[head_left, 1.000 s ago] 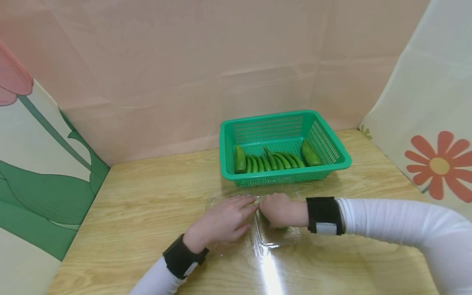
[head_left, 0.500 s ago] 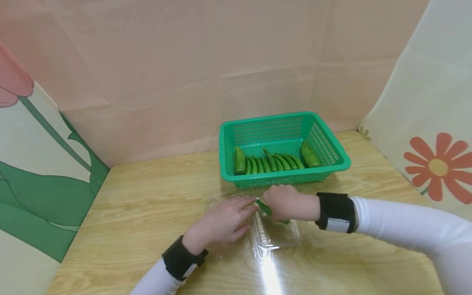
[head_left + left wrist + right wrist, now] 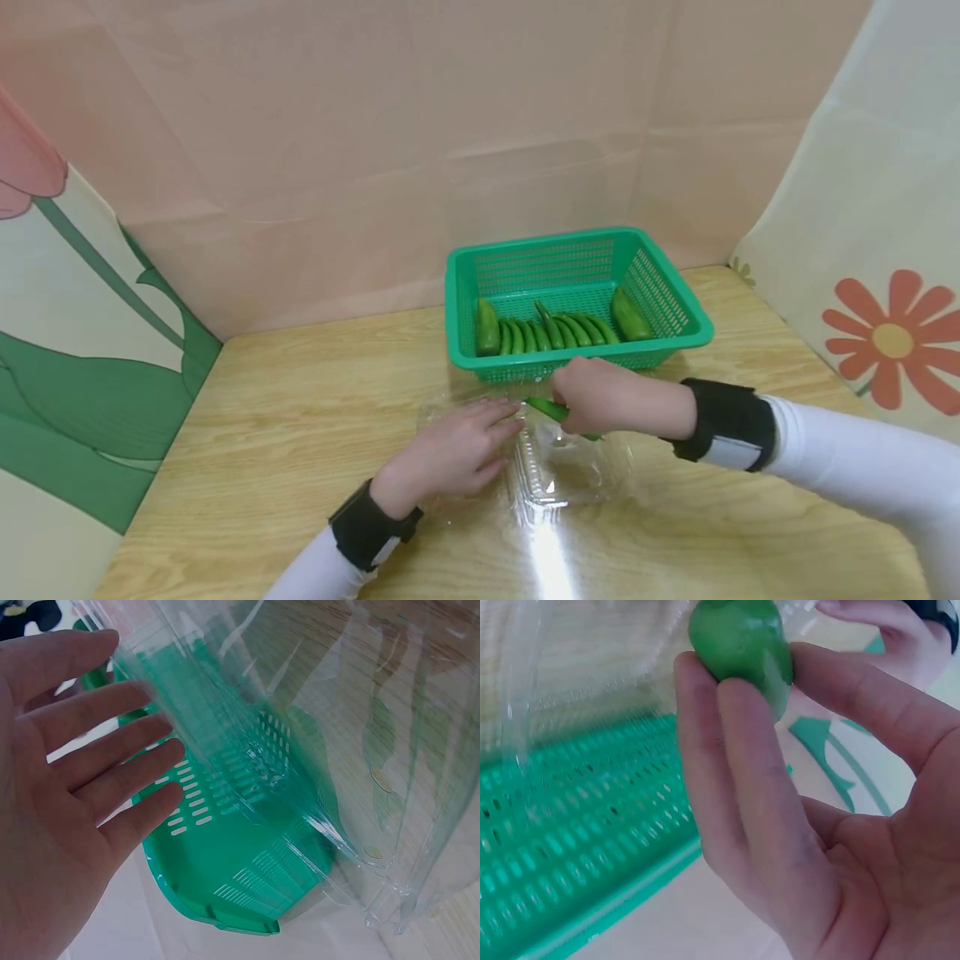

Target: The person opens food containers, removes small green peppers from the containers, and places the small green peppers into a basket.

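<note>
In the head view my right hand (image 3: 596,396) pinches a long green pepper (image 3: 547,408) above the clear plastic box (image 3: 566,483). The right wrist view shows the rounded end of the pepper (image 3: 742,641) between thumb and fingertips. My left hand (image 3: 457,450) lies over the left side of the box with its fingers spread, near the hinge. From the left wrist, the fingers of that hand (image 3: 82,772) look fairly straight beside the clear plastic wall (image 3: 300,802). Inside the box I make out no other pepper.
A green slotted basket (image 3: 577,358) stands just behind the box. Several slender green peppers (image 3: 558,332) lie side by side in it, between two thicker green vegetables (image 3: 487,329). A pink cloth backdrop (image 3: 337,167) rises at the table's rear edge.
My right hand has lifted out of the box, moving up and to the right. The green pepper it holds now shows more clearly. My left hand has stayed in place.
</note>
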The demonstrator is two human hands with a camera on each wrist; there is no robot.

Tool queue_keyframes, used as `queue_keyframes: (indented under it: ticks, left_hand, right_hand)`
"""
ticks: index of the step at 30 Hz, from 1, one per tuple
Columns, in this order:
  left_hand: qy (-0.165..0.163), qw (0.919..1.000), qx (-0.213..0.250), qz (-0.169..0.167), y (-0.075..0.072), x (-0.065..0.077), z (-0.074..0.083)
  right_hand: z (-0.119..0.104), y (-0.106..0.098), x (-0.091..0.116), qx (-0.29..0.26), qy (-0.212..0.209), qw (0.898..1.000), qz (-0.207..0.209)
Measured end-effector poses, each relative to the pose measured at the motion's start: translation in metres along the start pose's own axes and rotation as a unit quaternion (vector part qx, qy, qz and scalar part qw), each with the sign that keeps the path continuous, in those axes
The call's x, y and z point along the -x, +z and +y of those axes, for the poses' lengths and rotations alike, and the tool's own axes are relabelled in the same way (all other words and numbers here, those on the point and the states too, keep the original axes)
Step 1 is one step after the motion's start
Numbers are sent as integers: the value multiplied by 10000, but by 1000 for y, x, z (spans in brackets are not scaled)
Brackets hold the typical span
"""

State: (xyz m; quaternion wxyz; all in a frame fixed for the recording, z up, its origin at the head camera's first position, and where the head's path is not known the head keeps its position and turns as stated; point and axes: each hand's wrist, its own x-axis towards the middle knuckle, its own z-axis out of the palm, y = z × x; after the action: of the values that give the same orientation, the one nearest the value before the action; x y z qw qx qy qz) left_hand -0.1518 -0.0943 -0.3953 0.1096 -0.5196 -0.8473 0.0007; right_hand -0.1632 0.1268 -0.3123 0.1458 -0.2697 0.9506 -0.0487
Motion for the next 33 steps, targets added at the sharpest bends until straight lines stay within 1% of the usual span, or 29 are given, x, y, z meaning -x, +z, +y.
queue_keyframes:
  ticks: [3,6,13,18,21,24,29,33]
  left_hand:
    - [35,10000,-47,66,1,0,0]
    - [30,9999,-58,92,1,1,0]
    - [-22,10000,-39,45,0,1,0]
    - [-28,10000,-26,76,-1,1,0]
    - [-31,9999,-5,108,-1,1,0]
    - [-28,9999,12,115,0,1,0]
    - [-17,9999,-6,129,0,1,0]
    - [5,9999,-20,141,1,1,0]
  right_hand:
    - [3,-7,5,-314,-54,9995,57]
    - [7,-13,8,-576,-15,9983,95]
    - [19,-30,11,-592,13,9975,396]
    - [29,-41,10,-874,105,9940,654]
    - [36,-47,6,-964,174,9920,791]
    - [44,-52,0,-923,283,9910,933]
    - [61,-60,-13,-819,515,9901,1019]
    - [75,-65,-24,-779,756,9892,987]
